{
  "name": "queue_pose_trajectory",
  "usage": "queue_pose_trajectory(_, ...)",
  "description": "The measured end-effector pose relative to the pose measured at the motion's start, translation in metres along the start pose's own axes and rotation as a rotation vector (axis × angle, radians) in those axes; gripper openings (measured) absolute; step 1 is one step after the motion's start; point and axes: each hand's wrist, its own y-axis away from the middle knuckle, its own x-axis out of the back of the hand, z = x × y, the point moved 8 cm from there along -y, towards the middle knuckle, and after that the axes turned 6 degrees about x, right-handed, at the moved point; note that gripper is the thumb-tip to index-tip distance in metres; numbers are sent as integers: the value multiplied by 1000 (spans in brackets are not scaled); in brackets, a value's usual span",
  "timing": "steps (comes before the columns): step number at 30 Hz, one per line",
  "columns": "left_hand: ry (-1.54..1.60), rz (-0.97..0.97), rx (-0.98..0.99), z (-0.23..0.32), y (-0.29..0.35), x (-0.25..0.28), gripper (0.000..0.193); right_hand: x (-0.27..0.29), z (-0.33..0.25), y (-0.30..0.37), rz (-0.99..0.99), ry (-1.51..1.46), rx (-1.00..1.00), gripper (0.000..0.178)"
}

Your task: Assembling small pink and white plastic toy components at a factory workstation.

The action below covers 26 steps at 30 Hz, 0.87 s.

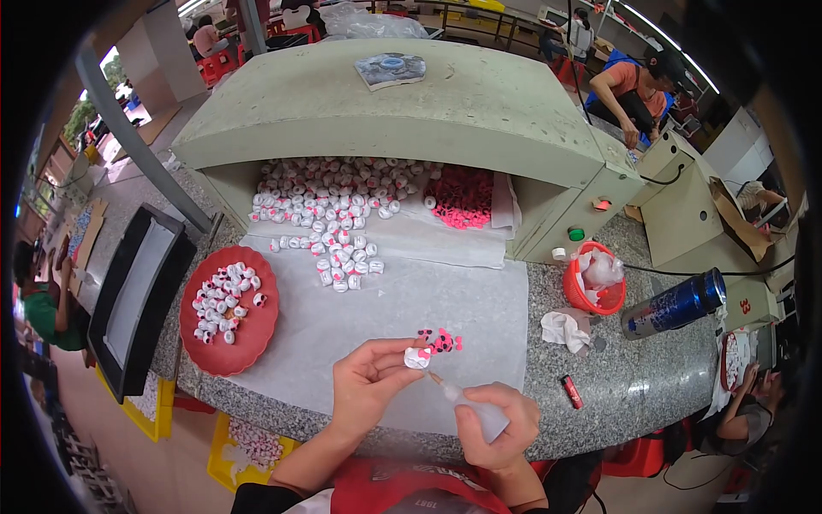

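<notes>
My left hand (370,381) pinches a small white toy head (417,358) with a pink detail on it between thumb and fingers. In my right hand (498,426) is a translucent squeeze bottle (481,413), its thin tip pointing up and left, close to the toy head; whether it touches I cannot tell. Just beyond my left fingertips, several small pink and black pieces (443,342) lie on a white paper sheet (462,295). To the left, a red scalloped plate (214,358) holds many white toy heads, some with dark details.
A pale green metal hood (385,120) covers heaped white toy heads (334,188) and a pile of pink pieces (463,199). On the right stand an orange-red basket (584,296), crumpled tissue (563,331), a blue tumbler (675,304) and a small red tube (571,391). A black tray (137,300) sits left.
</notes>
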Motion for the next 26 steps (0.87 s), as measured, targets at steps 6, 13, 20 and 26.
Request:
queue_pose_trajectory(6,8,-1,31,-2,-1,1,34,4,-1,-2,15,39,44,19)
queue_pose_trajectory(13,22,-10,21,-2,-2,1,34,5,-2,-4,-21,51,49,20)
queue_pose_trajectory(20,16,-13,39,-2,-2,1,35,4,-6,-5,-34,44,59,21)
queue_pose_trajectory(26,9,-29,34,-2,-2,0,35,2,-2,-4,-41,31,32,22)
